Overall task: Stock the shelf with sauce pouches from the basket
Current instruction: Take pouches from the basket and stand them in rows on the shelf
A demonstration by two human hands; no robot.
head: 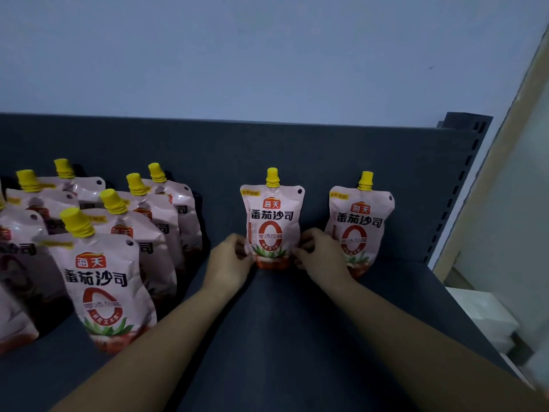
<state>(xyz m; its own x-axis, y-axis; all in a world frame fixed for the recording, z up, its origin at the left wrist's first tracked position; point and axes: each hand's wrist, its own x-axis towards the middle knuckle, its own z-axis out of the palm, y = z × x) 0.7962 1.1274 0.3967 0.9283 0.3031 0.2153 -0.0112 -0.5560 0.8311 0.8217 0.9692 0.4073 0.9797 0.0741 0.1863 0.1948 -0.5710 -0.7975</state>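
Both hands pinch the bottom corners of one pouch point(271, 221): left hand point(230, 263) at its lower left, right hand point(322, 257) at its lower right, equally close. It stands upright on the dark shelf point(297, 322), long axis vertical, yellow cap point(272, 176) on top, at the far middle, straight ahead of the hands. Another pouch point(361, 221) stands just to its right; a crowd of pouches point(118, 248) fills the left. Labels read 海天 and 番茄沙司, with a big red 0. No basket is in view.
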